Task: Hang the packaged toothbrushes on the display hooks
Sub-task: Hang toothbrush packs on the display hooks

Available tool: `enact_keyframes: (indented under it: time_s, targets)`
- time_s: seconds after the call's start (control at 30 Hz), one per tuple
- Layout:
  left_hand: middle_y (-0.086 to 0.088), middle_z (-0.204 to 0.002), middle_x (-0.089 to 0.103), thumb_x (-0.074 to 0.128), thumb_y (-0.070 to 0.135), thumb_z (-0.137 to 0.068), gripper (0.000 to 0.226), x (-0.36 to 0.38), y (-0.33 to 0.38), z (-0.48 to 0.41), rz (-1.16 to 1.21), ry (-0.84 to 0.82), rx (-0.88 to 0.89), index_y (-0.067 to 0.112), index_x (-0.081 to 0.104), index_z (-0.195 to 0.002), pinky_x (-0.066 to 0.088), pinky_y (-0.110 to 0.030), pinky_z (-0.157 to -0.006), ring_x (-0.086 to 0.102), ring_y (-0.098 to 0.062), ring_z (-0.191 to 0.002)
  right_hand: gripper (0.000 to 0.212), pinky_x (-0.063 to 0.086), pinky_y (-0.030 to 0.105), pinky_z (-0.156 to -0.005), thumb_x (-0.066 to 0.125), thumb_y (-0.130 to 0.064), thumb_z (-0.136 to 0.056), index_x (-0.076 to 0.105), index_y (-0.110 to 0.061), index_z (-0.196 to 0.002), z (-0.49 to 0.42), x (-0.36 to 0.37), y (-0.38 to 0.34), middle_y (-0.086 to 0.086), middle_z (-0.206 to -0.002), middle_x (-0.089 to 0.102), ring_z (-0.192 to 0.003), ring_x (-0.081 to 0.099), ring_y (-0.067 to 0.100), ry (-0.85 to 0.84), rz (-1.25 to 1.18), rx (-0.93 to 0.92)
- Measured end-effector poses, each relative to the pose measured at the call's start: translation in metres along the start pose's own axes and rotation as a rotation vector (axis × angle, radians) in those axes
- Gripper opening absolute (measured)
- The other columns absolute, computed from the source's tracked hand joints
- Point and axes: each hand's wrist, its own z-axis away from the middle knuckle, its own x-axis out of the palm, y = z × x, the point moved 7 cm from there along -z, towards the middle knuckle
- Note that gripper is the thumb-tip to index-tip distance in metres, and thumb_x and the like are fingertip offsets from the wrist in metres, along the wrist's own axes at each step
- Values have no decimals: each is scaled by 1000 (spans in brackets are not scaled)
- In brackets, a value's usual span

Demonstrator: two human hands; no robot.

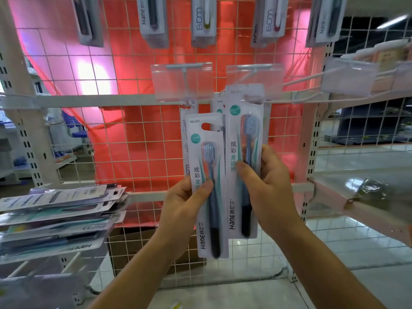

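- Head view: two toothbrush packs are held up before the rack, one in each hand.
- The left hand [185, 204] is wrapped round the lower pack [201, 235], with the thumb on its front and the fingers behind. Its hang hole is seen free, below the hooks.
- The right hand [265, 188] grips the higher pack [243, 130] at mid-length, thumb in front.
- A pile of packs [55, 215] is stacked on the shelf at the left.
- The higher pack's top is raised to the right hook [254, 70], under its clear label holder [236, 79]. Whether the hole is threaded cannot be told.
- More packs are hung just behind, against the wire grid [138, 134].
- Hanging the higher pack is judged the step in hand. Next, its hole must be lined up with the hook tip and slid back, then the lower pack raised.
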Motion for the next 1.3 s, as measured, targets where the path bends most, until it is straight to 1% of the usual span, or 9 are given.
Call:
enact_keyframes:
  time_s: [0.1, 0.2, 0.3, 0.43, 0.57, 0.8, 0.9, 1.0, 1.3]
  targets:
    - [-10, -92, 74, 60, 31, -78, 19, -4, -2, 2, -16, 10, -15, 19, 72, -85, 58, -32, -70, 72, -27, -87, 16, 59, 32, -74, 56, -5, -94, 60, -18, -103, -6, 2, 0, 7, -99, 69, -88, 70, 16, 11, 34, 14]
    - [-10, -94, 74, 60, 33, -78, 27, -8, -1, 1, -48, 9, -23, 13, 69, -95, 59, -34, -71, 72, -27, -87, 16, 58, 25, -70, 56, -5, -94, 59, -18, -104, -10, 4, -2, 3, -98, 70, -87, 70, 12, 16, 31, 12]
    - [-8, -97, 74, 60, 35, -78, 25, -14, -3, 1, -80, 19, -28, 19, 72, -92, 58, -42, -78, 71, -28, -90, 20, 57, 21, -67, 55, -3, -94, 60, -21, -102, -10, 2, -2, -3, -91, 71, -84, 71, 10, 29, 5, 15]
    - [-9, -99, 74, 60, 35, -78, 28, -19, -8, 1, -95, 30, -55, 16, 71, -96, 56, -46, -81, 71, -28, -91, 19, 60, 29, -72, 55, -6, -95, 61, -21, -105, -15, -5, 6, -2, -94, 72, -86, 71, 13, 40, 30, 58]
    - [-8, -97, 75, 59, 33, -78, 30, -20, -12, 3, -95, 33, -69, 14, 68, -99, 58, -43, -78, 72, -27, -89, 19, 59, 26, -70, 55, -8, -95, 60, -20, -109, -22, -7, 20, 0, -99, 70, -86, 71, 12, 36, 78, 100]
    - [-3, -95, 75, 58, 36, -76, 30, -29, -18, 9, -145, 56, -90, 17, 69, -96, 58, -34, -72, 71, -23, -87, 16, 60, 38, -75, 59, -10, -94, 62, -26, -96, -37, -8, 46, 4, -96, 72, -87, 71, 19, 56, 101, 143]
    - [-5, -96, 74, 59, 38, -75, 31, -32, -19, 12, -162, 68, -99, 17, 70, -95, 58, -39, -78, 70, -26, -90, 15, 60, 38, -78, 64, -13, -91, 57, -25, -94, -50, -11, 59, 4, -97, 70, -87, 71, 17, 107, 125, 170]
    - [-1, -89, 74, 59, 38, -74, 31, -34, -20, 15, -186, 86, -113, 15, 69, -92, 57, -32, -71, 70, -20, -82, 19, 59, 41, -78, 67, -17, -89, 51, -27, -92, -64, -18, 71, 6, -101, 66, -90, 69, 19, 163, 219, 184]
    - [9, -77, 71, 58, 38, -77, 22, -27, 2, 19, -290, 34, -87, 21, 68, -85, 58, -30, -70, 68, -13, -74, 10, 55, 29, -75, 65, -15, -90, 57, -17, -96, -93, -9, 107, 0, -94, 67, -85, 65, 13, 115, 142, 345]
